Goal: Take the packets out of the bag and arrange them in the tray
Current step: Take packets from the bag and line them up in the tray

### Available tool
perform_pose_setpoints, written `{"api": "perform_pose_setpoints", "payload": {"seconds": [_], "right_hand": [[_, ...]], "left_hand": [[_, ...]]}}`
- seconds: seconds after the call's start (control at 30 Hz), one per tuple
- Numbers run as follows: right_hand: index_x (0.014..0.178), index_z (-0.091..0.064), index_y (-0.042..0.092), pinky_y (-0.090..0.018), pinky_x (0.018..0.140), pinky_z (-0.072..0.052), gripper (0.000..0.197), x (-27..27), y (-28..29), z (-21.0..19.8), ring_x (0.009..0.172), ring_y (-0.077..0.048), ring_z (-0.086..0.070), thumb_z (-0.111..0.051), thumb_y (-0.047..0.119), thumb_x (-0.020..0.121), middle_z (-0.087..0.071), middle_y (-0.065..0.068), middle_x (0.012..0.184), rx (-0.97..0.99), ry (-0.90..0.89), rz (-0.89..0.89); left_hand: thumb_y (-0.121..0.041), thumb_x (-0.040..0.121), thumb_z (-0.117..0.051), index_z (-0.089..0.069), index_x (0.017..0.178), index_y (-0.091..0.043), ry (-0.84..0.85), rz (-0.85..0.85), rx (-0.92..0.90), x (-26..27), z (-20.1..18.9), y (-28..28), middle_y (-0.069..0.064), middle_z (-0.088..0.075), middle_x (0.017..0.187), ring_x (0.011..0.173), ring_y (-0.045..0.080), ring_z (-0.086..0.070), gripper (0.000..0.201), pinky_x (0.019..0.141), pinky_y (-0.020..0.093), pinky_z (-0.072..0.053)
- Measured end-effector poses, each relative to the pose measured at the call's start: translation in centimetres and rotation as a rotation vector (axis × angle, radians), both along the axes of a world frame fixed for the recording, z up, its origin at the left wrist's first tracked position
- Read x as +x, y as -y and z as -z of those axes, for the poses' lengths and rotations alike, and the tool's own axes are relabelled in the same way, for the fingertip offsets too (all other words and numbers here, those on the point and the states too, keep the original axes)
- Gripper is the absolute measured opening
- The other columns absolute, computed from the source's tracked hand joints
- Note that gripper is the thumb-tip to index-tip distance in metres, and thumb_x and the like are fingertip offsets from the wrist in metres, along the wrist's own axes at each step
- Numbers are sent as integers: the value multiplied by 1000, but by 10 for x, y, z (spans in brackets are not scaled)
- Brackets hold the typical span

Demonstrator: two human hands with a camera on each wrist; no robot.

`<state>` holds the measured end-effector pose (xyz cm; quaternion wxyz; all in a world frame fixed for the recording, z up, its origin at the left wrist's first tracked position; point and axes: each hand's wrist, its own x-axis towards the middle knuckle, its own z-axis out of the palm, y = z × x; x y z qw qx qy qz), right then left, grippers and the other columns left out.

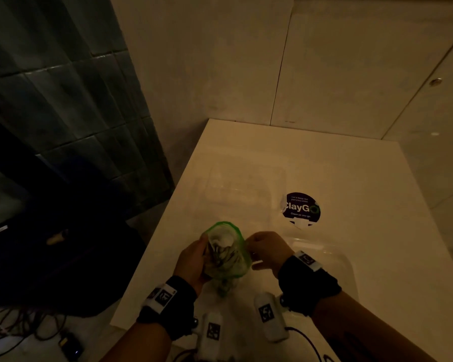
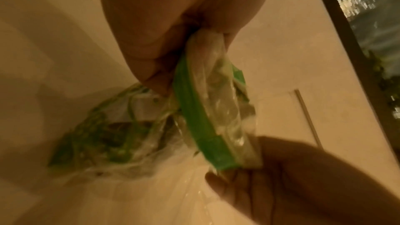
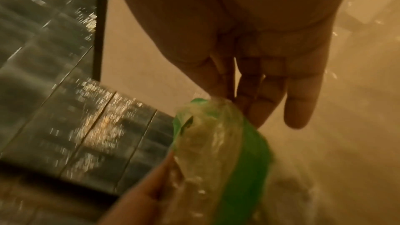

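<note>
A clear plastic bag (image 1: 226, 253) with a green zip rim stands upright over the white table, its mouth open towards me. Crumpled packets (image 1: 220, 254) with green print fill it, and they also show through the film in the left wrist view as packets (image 2: 108, 134). My left hand (image 1: 191, 259) grips the bag's left rim (image 2: 194, 126). My right hand (image 1: 264, 248) pinches the right rim between thumb and forefinger (image 3: 218, 90), with the other fingers held straight. A faint clear tray (image 1: 243, 190) lies on the table just beyond the bag.
A round dark "ClayGo" sticker (image 1: 301, 209) sits on the table (image 1: 364, 178) to the right of the tray. Another clear plastic container (image 1: 338, 254) lies under my right wrist. Left of the table, a dark bag (image 1: 50, 257) and cables lie on the floor below a tiled wall.
</note>
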<state>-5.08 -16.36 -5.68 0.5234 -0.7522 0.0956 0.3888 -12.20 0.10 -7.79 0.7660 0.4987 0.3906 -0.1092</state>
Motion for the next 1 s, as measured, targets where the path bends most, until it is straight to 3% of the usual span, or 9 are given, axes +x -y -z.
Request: {"api": "perform_pose_setpoints", "payload": {"seconds": [0.13, 0.3, 0.4, 0.53, 0.6, 0.67, 0.8, 0.9, 1.0], "right_hand": [[98, -66, 2, -39, 73, -56, 19, -3, 3, -8, 83, -25, -64, -60, 17, 88, -66, -10, 88, 117, -91, 53], [79, -64, 1, -37, 70, -48, 13, -3, 14, 2, 67, -24, -56, -53, -3, 86, -59, -15, 74, 171, -33, 128], [84, -63, -2, -35, 67, -45, 14, -3, 23, 5, 65, -23, -54, -51, -2, 90, -58, -15, 73, 240, -16, 176], [101, -63, 22, -24, 70, -49, 17, -1, 20, 2, 85, -17, -62, -60, 10, 89, -64, -2, 102, 71, 357, -75], [102, -60, 29, -19, 78, -47, 29, 0, 17, -3, 101, -12, -55, -62, 6, 85, -52, 5, 117, -8, 677, -241], [107, -62, 27, -24, 89, -45, 37, 1, 14, -5, 112, -13, -46, -60, 1, 80, -43, 3, 126, -125, 914, -458], [114, -59, 26, -33, 96, -43, 41, 10, 8, 1, 120, -20, -38, -55, 1, 82, -35, -1, 139, -350, 977, -718], [107, -65, 24, -37, 96, -44, 22, 16, 4, 5, 118, -21, -42, -60, 14, 87, -41, -2, 135, -378, 1020, -666], [94, -70, 19, -37, 93, -46, 10, 20, 6, 2, 113, -21, -49, -63, 18, 87, -51, -1, 127, -241, 1002, -506]], "left_hand": [[-44, 95, -46, -70, 103, -18, -18, 21, 74, -1, -1, -1, 10, -72, 104, 98, 33, -66, 37, 81, 48, -55], [-37, 96, -48, -68, 97, -10, 22, 108, 166, -2, -1, -6, 11, -71, 94, 88, 30, -66, 33, 66, 39, -55], [-34, 96, -48, -65, 99, -5, 43, 145, 193, -3, -4, -11, 14, -67, 93, 83, 28, -64, 33, 62, 37, -54], [-30, 93, -56, -49, 110, -21, 117, 189, 270, -2, -7, -9, 10, -55, 114, 99, 28, -59, 21, 58, 36, -55], [-23, 90, -62, -39, 118, -34, 225, 234, 338, -5, -8, -9, 1, -50, 115, 97, 24, -60, 38, 58, 35, -56], [-17, 87, -65, -38, 118, -42, 330, 335, 479, -7, -6, -11, -6, -46, 119, 96, 22, -60, 48, 58, 29, -56], [-9, 89, -59, -47, 102, -44, 486, 482, 801, -11, -1, -12, -12, -40, 117, 100, 10, -55, 39, 70, 25, -54], [1, 88, -53, -49, 91, -38, 545, 530, 934, -12, -1, -9, -12, -44, 110, 99, 3, -51, 40, 84, 24, -48], [6, 86, -53, -55, 101, -30, 520, 481, 835, -13, -1, -5, -15, -48, 116, 105, 8, -52, 39, 88, 36, -53]]}}
